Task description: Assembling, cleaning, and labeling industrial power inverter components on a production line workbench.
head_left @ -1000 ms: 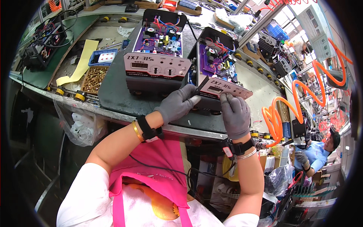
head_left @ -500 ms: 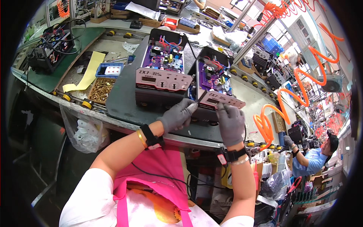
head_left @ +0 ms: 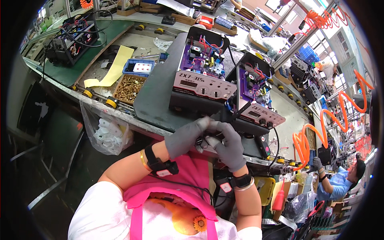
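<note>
Gloved fingers meet at the bench edge: the left hand (head_left: 187,137) and right hand (head_left: 229,145), both in grey gloves, curl together around a small dark part (head_left: 209,139), too hidden to identify, with how tightly each grips it impossible to tell. Just beyond them sit two open units (head_left: 256,108) with purple boards, on a dark mat (head_left: 156,90). To the worker's left lie a tray of brass screws (head_left: 129,86), a yellow sheet (head_left: 112,72) and a hanging plastic bag (head_left: 106,132).

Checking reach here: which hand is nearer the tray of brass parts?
Left. The left hand is across the dark mat from the tray of brass parts; the right hand is beyond it, farther away.
</note>
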### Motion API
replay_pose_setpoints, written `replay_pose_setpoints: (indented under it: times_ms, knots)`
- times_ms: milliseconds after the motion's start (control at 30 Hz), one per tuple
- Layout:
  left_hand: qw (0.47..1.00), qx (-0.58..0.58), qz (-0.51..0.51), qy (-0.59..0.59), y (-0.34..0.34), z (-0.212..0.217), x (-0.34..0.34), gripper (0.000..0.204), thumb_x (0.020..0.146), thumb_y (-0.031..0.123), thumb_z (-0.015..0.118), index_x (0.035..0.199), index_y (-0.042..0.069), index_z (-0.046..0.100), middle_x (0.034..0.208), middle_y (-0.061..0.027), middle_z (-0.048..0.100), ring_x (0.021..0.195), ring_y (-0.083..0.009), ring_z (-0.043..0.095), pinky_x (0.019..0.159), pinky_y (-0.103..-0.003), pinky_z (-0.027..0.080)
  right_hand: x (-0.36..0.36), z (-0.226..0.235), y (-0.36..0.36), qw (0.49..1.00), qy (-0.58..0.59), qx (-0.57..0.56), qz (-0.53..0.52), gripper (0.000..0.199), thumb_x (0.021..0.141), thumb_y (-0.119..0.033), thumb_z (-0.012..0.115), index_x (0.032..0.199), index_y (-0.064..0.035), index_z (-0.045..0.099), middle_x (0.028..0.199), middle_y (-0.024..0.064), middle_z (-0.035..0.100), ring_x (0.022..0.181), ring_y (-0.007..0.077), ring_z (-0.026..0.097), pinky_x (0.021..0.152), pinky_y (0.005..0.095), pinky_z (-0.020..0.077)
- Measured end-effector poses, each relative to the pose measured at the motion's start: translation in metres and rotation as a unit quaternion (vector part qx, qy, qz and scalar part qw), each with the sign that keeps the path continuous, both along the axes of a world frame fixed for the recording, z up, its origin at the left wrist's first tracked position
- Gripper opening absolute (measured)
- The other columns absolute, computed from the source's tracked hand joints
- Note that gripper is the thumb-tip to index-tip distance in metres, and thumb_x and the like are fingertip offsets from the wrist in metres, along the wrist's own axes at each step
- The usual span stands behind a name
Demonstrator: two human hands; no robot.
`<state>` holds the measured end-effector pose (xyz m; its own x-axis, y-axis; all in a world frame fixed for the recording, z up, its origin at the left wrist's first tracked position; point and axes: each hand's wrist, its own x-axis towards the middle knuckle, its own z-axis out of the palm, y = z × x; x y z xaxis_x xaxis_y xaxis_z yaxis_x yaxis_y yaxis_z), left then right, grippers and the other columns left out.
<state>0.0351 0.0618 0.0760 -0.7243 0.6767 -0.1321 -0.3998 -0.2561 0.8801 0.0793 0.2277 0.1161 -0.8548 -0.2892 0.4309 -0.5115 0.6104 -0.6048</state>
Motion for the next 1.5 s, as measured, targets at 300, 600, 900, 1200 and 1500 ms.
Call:
replay_pose_setpoints:
  times_ms: [300,600,900,1200,1500]
  knots:
    - [0.994,-0.031,0.094,0.049,-0.015,-0.003,0.011,0.048,0.098,0.027,0.047,0.14,0.005,0.035,0.092,-0.0033,0.058,0.066,-0.0061,0.053,0.054,-0.02,0.044,-0.005,-0.001,-0.027,0.997,0.035,0.057,-0.05,0.031,0.067,-0.002,0.069,0.097,-0.0029,0.065,0.093,0.0141,0.06,0.086,0.0339,0.058,0.074,0.0423,0.0487]
    - [0.904,-0.117,0.335,0.238,-0.057,-0.015,-0.013,0.043,0.092,0.021,0.059,0.129,0.006,0.044,0.093,-0.0039,0.057,0.073,-0.0059,0.052,0.06,-0.023,0.045,-0.048,0.025,-0.026,0.973,0.175,0.012,-0.151,0.025,0.074,-0.001,0.069,0.099,-0.0049,0.068,0.089,0.0121,0.06,0.077,0.0283,0.063,0.067,0.0366,0.0521]
    - [0.773,-0.353,0.355,0.391,-0.065,-0.009,-0.051,0.053,0.079,0.025,0.071,0.125,0.004,0.053,0.103,-0.014,0.056,0.087,-0.0274,0.059,0.078,-0.036,0.049,-0.064,0.023,-0.023,0.956,0.22,0.106,-0.161,0.027,0.073,-0.002,0.071,0.099,-0.0068,0.067,0.089,0.0101,0.058,0.076,0.0286,0.063,0.062,0.0383,0.0525]
    - [0.817,-0.376,0.253,0.355,-0.075,-0.001,-0.066,0.051,0.079,0.031,0.072,0.118,0.002,0.056,0.102,-0.0158,0.057,0.09,-0.0302,0.06,0.08,-0.037,0.05,-0.069,0.005,-0.021,0.905,0.329,0.207,-0.175,0.027,0.073,-0.007,0.073,0.1,-0.0092,0.068,0.082,0.0057,0.056,0.071,0.0233,0.061,0.057,0.0368,0.0504]
    - [0.874,-0.289,0.241,0.307,-0.067,0.002,-0.075,0.048,0.078,0.026,0.074,0.116,0.003,0.057,0.102,-0.0132,0.06,0.089,-0.0228,0.061,0.076,-0.033,0.049,-0.082,-0.006,-0.013,0.877,0.393,0.219,-0.169,0.028,0.073,-0.005,0.072,0.101,-0.0064,0.068,0.077,0.0055,0.054,0.067,0.0235,0.058,0.055,0.0352,0.0482]
